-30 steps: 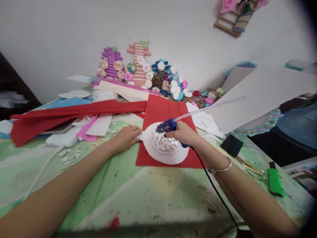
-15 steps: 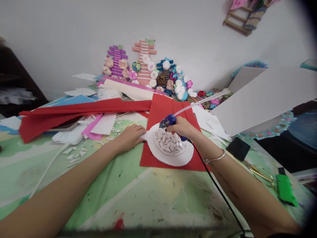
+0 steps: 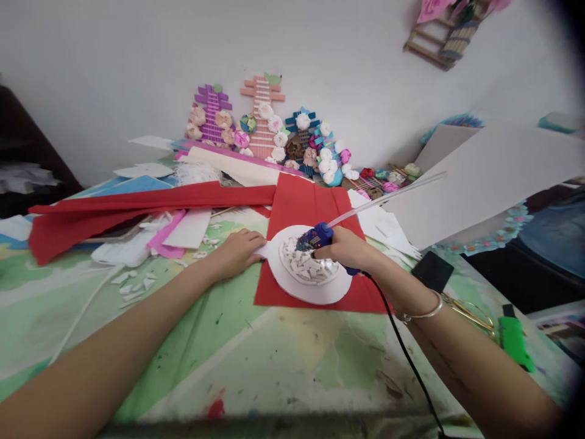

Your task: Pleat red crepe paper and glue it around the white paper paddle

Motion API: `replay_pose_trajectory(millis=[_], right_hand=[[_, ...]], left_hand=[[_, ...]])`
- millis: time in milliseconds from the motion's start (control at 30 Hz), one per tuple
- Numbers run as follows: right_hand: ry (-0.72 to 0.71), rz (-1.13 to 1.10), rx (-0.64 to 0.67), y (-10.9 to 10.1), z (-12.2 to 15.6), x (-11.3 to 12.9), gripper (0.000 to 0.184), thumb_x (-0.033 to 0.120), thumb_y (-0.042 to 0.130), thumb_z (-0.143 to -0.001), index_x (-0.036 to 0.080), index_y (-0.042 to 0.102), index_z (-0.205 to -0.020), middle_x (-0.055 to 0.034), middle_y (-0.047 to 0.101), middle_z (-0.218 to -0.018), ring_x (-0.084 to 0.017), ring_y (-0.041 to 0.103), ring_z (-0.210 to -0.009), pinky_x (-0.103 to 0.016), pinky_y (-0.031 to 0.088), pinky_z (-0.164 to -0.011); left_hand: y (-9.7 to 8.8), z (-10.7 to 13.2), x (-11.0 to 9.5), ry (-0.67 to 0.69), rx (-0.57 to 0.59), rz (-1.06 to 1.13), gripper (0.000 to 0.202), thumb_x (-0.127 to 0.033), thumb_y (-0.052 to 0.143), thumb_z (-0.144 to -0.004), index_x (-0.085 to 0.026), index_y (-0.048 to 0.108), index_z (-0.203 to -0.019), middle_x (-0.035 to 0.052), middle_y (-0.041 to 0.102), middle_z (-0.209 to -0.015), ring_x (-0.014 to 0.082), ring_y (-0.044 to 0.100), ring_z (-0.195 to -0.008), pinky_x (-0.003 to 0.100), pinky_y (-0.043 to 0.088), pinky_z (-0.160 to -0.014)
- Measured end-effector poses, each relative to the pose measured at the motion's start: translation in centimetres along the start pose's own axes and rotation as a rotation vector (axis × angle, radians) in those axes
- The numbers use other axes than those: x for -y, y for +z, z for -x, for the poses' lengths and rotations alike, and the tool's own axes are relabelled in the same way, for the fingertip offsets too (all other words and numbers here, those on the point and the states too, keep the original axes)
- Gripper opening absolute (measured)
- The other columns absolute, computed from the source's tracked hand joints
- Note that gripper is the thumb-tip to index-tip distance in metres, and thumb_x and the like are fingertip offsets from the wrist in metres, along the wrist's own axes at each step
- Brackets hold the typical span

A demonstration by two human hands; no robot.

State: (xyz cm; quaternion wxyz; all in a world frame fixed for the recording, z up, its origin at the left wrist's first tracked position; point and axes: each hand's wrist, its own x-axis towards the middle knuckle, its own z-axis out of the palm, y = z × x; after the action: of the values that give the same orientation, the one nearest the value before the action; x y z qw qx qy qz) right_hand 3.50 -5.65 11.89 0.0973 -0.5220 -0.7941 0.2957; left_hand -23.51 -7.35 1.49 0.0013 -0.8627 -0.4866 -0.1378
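Note:
In my right hand (image 3: 345, 249) is a blue glue gun (image 3: 322, 235) with a clear glue stick (image 3: 384, 198) out of its back. Its nozzle points down over the heap of white cut chips (image 3: 304, 266) on an oval white cardboard piece (image 3: 315, 294). My left hand (image 3: 237, 253) has its fingers closed on the narrow tab at the cardboard's left side. Under the cardboard lies a sheet of red paper (image 3: 297, 204). The gun's black cord (image 3: 404, 341) runs down to the table's front edge.
Loose white chips (image 3: 132, 286) lie at left beside a white power strip (image 3: 123, 253). Folded red paper (image 3: 150, 198) stretches behind my left hand. Scissors (image 3: 473, 314), a black box (image 3: 433, 271) and a green glue-stick-shaped object (image 3: 514, 338) sit at right. Paper-flower crafts (image 3: 262, 125) lean against the wall.
My right hand has moved the glue gun slightly down and lower over the chips. The left hand keeps its place on the cardboard's tab. The view has shifted slightly.

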Motion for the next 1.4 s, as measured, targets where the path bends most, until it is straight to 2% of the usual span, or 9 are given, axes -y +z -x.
replay_pose_trajectory(millis=[133, 267, 367, 467, 667, 800, 967, 1400], right_hand=[[-0.017, -0.077, -0.003, -0.4, 1.2, 0.1, 0.023, 0.027, 0.069, -0.064, 0.013, 0.070, -0.083, -0.0028, 0.062, -0.064, -0.013, 0.053, -0.055, -0.023, 0.038, -0.047], [-0.010, -0.139, -0.073, -1.0, 2.6, 0.4, 0.028, 0.027, 0.070, -0.065, 0.013, 0.072, -0.090, -0.0045, 0.065, -0.069, -0.015, 0.055, -0.060, -0.024, 0.041, -0.051], [-0.037, -0.203, -0.127, -1.3, 3.5, 0.0, 0.034, 0.027, 0.068, -0.067, 0.016, 0.072, -0.100, -0.0047, 0.069, -0.077, -0.017, 0.058, -0.067, -0.025, 0.046, -0.059], [-0.054, -0.238, -0.145, -1.2, 4.0, -0.6, 0.035, 0.026, 0.067, -0.068, 0.017, 0.073, -0.101, -0.0038, 0.070, -0.085, -0.018, 0.061, -0.075, -0.026, 0.048, -0.068], [0.036, -0.230, -0.172, -0.2, 3.7, -0.8, 0.031, 0.026, 0.069, -0.065, 0.015, 0.072, -0.094, -0.0034, 0.068, -0.075, -0.016, 0.058, -0.067, -0.023, 0.044, -0.055], [-0.015, -0.266, -0.140, 0.7, 2.5, -0.9, 0.026, 0.025, 0.067, -0.066, 0.015, 0.071, -0.090, -0.0045, 0.068, -0.077, -0.017, 0.060, -0.069, -0.024, 0.045, -0.056], [0.000, -0.241, -0.126, 1.4, 1.9, -1.6, 0.019, 0.023, 0.067, -0.065, 0.014, 0.070, -0.081, -0.0042, 0.067, -0.072, -0.016, 0.059, -0.066, -0.024, 0.045, -0.058], [0.002, -0.217, -0.153, 0.2, 3.0, -3.5, 0.033, 0.027, 0.066, -0.068, 0.018, 0.073, -0.098, -0.0013, 0.066, -0.075, -0.015, 0.057, -0.068, -0.024, 0.043, -0.060]], left_hand=[[-0.2, 0.0, -0.2, -0.013, 0.004, 0.003, 0.029, -0.029, 0.049, -0.094, -0.015, 0.060, -0.117, 0.0124, 0.061, -0.123, 0.0275, 0.052, -0.112, 0.041, 0.040, -0.096], [-0.3, 0.1, -0.3, -0.008, 0.002, 0.004, 0.030, -0.029, 0.049, -0.095, -0.014, 0.059, -0.118, 0.0131, 0.060, -0.123, 0.0275, 0.052, -0.113, 0.041, 0.040, -0.097], [-0.3, 0.0, -0.2, -0.005, -0.002, 0.010, 0.030, -0.030, 0.049, -0.095, -0.015, 0.059, -0.118, 0.0129, 0.061, -0.123, 0.0271, 0.052, -0.113, 0.041, 0.040, -0.097], [-0.3, 0.0, -0.2, -0.009, 0.005, 0.018, 0.030, -0.030, 0.049, -0.094, -0.015, 0.060, -0.118, 0.0126, 0.061, -0.123, 0.0272, 0.052, -0.114, 0.041, 0.040, -0.097], [0.1, 0.1, 0.2, 0.006, -0.027, 0.041, 0.033, -0.034, 0.046, -0.095, -0.016, 0.060, -0.119, 0.0128, 0.060, -0.124, 0.0280, 0.052, -0.115, 0.043, 0.040, -0.098], [0.1, 0.1, 0.2, 0.010, -0.032, 0.048, 0.033, -0.036, 0.045, -0.094, -0.018, 0.060, -0.118, 0.0131, 0.061, -0.124, 0.0281, 0.052, -0.114, 0.044, 0.041, -0.098], [-0.3, 0.1, -0.1, 0.004, -0.001, 0.042, 0.032, -0.033, 0.046, -0.094, -0.016, 0.060, -0.117, 0.0136, 0.061, -0.124, 0.0284, 0.052, -0.115, 0.044, 0.041, -0.098], [-0.4, 0.0, -0.2, -0.014, 0.018, 0.032, 0.032, -0.031, 0.046, -0.094, -0.015, 0.059, -0.119, 0.0135, 0.059, -0.126, 0.0287, 0.051, -0.116, 0.044, 0.040, -0.099]])
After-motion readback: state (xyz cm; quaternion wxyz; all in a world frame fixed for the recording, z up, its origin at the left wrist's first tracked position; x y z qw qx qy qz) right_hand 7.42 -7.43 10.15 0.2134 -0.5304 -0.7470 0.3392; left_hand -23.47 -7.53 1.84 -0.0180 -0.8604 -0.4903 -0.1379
